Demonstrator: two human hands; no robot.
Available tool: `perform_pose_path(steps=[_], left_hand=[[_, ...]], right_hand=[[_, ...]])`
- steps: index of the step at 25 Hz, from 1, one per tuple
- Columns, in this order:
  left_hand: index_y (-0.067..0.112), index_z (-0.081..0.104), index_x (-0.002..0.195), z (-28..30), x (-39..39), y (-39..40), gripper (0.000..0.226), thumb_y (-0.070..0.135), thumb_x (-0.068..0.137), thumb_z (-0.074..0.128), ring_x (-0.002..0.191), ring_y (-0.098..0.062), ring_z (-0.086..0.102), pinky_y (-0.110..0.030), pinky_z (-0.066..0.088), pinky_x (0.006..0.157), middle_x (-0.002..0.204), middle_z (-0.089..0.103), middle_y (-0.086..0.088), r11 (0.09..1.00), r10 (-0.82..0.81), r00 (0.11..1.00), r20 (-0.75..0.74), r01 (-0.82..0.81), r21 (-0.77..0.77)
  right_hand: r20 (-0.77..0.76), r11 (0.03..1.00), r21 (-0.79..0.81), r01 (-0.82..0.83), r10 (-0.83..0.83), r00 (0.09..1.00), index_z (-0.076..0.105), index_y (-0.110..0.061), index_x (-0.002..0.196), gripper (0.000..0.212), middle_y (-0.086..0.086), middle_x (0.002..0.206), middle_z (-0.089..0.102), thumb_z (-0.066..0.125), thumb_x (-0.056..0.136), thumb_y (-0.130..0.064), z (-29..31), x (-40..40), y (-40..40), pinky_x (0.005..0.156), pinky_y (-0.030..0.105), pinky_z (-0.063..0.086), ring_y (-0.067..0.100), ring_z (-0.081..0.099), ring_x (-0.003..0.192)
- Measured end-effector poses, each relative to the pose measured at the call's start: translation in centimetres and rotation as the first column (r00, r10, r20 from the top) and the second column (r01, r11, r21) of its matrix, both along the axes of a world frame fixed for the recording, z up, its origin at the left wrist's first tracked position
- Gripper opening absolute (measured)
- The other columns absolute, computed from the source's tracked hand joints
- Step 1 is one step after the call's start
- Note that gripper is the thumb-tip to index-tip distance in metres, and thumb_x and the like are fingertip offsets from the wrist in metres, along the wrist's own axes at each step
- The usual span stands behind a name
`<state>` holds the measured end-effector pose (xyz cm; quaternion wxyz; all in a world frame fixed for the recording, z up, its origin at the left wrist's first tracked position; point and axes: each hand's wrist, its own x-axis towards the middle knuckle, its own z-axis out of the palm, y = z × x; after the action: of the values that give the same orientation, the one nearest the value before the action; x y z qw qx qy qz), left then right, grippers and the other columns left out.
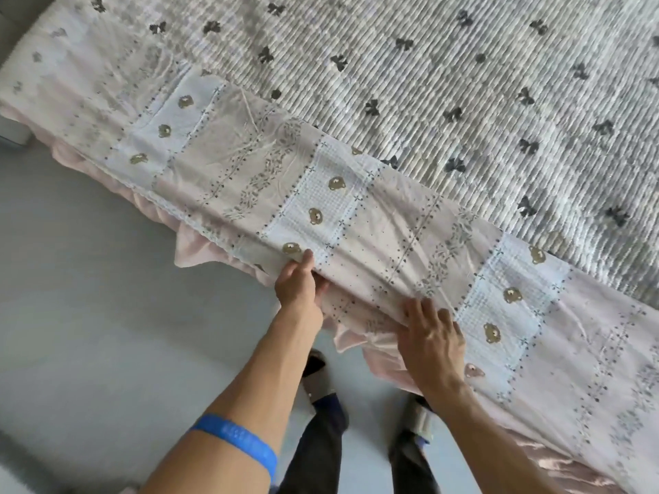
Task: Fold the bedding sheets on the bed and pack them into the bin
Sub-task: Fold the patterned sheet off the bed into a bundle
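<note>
Pink patchwork cotton sheet (356, 222) with white waffle panels and small bear motifs lies in a long folded band along the near edge of the bed, its long axis running from upper left to lower right, straight across in front of the person. Its near hem droops over the bed's side just ahead of both hands. The left hand (297, 283) pinches that hem, thumb on top and fingers curled under. The right hand (429, 338) lies flat on the cloth with fingers spread, just beside the left, and grips nothing. Both sit near the band's middle, so the ends are well apart from either. Beyond lies a grey ribbed bedspread (463, 83) with dark bows. No bin shows.
</note>
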<state>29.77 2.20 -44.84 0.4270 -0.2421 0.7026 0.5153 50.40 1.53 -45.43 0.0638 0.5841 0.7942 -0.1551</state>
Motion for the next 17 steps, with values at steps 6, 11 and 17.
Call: perform_pose_path(steps=[6, 11, 17], left_hand=[[0.013, 0.06, 0.093, 2.0, -0.2, -4.1, 0.008, 0.009, 0.089, 0.066, 0.06, -0.012, 0.054, -0.017, 0.044, 0.039, 0.076, 0.06, -0.003, 0.999, -0.017, 0.997, 0.075, 0.015, 0.038], [0.014, 0.063, 0.088, 0.9, -2.8, -4.5, 0.017, 0.013, 0.079, 0.077, 0.055, -0.012, 0.047, -0.021, 0.034, 0.045, 0.077, 0.06, -0.003, 0.992, -0.098, 0.995, 0.011, 0.099, -0.074], [0.014, 0.055, 0.107, 2.4, -3.0, -4.7, 0.034, 0.003, 0.076, 0.064, 0.098, -0.027, 0.055, -0.036, 0.049, 0.081, 0.108, 0.059, -0.005, 0.784, -0.603, 0.37, -0.706, 0.44, -0.439]], right_hand=[[0.103, 0.978, -0.206, 0.003, 0.019, 0.995, 0.06, -0.014, 0.113, 0.046, 0.006, 0.099, 0.065, 0.06, 0.069, -0.001, 1.9, -0.1, -3.7, 0.07, 0.042, 0.048, 0.035, 0.06, 0.087], [0.135, 0.934, -0.355, 0.042, 0.006, 0.991, 0.044, -0.02, 0.13, 0.056, 0.002, 0.124, 0.052, 0.053, 0.076, -0.012, 2.3, -0.9, -2.8, 0.09, 0.042, 0.045, 0.03, 0.051, 0.112], [-0.155, 0.975, -0.223, -0.023, -0.012, 0.988, 0.049, -0.02, 0.127, 0.046, 0.004, 0.128, 0.056, 0.05, 0.082, -0.011, 3.7, -3.0, -0.5, 0.082, 0.035, 0.046, 0.029, 0.052, 0.109]])
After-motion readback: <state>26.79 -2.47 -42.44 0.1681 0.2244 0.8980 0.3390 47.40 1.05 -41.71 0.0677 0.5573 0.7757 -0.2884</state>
